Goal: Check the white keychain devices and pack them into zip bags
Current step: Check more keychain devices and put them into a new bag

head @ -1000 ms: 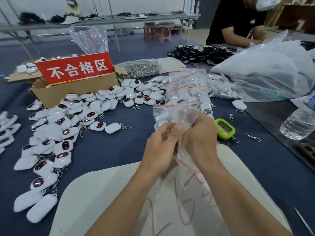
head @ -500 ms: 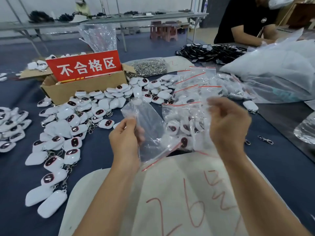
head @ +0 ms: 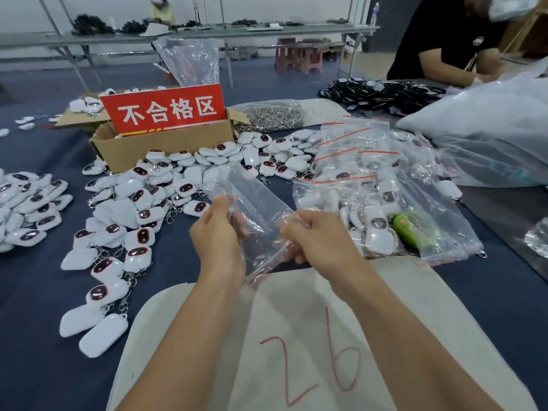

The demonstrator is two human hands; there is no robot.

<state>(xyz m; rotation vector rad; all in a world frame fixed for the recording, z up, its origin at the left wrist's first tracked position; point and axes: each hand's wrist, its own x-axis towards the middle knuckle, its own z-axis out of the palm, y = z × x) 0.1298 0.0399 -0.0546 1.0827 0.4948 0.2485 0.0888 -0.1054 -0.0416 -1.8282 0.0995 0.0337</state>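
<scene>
Item, task: one clear zip bag, apparently empty, held above the near part of the table, its sealing end tilted down toward the person. Left hand: fingers curled round the bag's left edge, gripping it. Right hand: fingers closed on the bag's lower right part, pinching the plastic. Item, task: white keychain devices, many, loose in a heap on the blue-covered table left of the hands, some face up with dark oval windows, some face down; a second heap lies at the far left edge. Item: filled zip bags with red seal strips, piled just right of the hands. Item: green device, seen through clear plastic in that pile. Item: cardboard box behind the loose heap, holding a red sign with white characters. Item: pale cloth under the forearms, marked "26" in red. Item: heap of small metal clips beyond the box. Item: large white plastic sack, far right. A second person in a dark shirt sits at the far corner.
</scene>
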